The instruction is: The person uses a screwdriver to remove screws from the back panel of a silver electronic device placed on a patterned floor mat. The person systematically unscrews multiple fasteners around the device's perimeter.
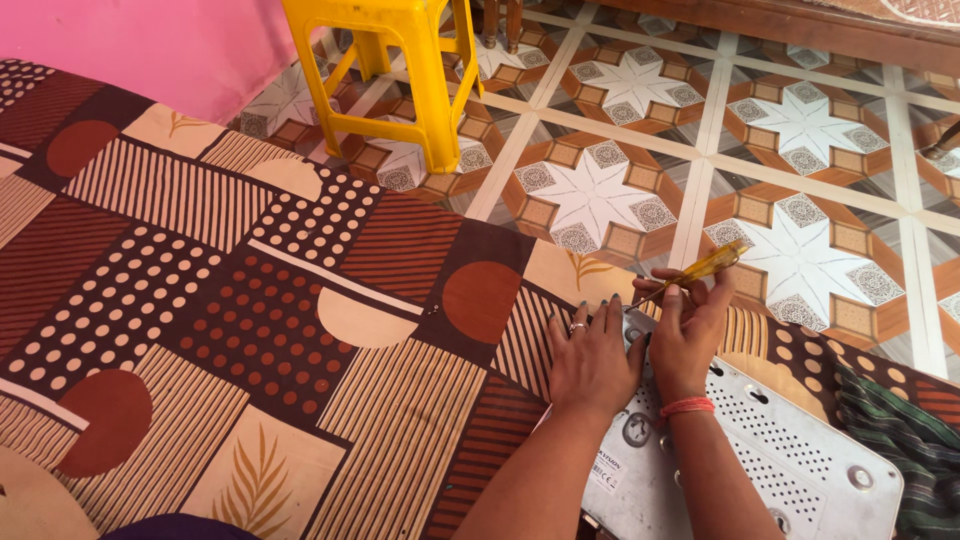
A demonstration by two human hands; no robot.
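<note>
Two hands, left flat on a white box, right clamped on a screwdriver, over a patterned bedsheet.

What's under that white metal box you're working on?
The white metal box lies on a patterned bedsheet, with a dark green striped cloth by its right end. The left hand rests on the box's corner; the right hand holds a yellow screwdriver. The box hides what is directly beneath it.

We see a bright, evenly daylit scene with warm, saturated colours. Shadows are soft and faint, a weak one lying under the yellow stool on the tiled floor. The tiles carry a mild sheen without harsh glare. Focus is sharp, with slight wide-angle stretching at the edges.
</note>
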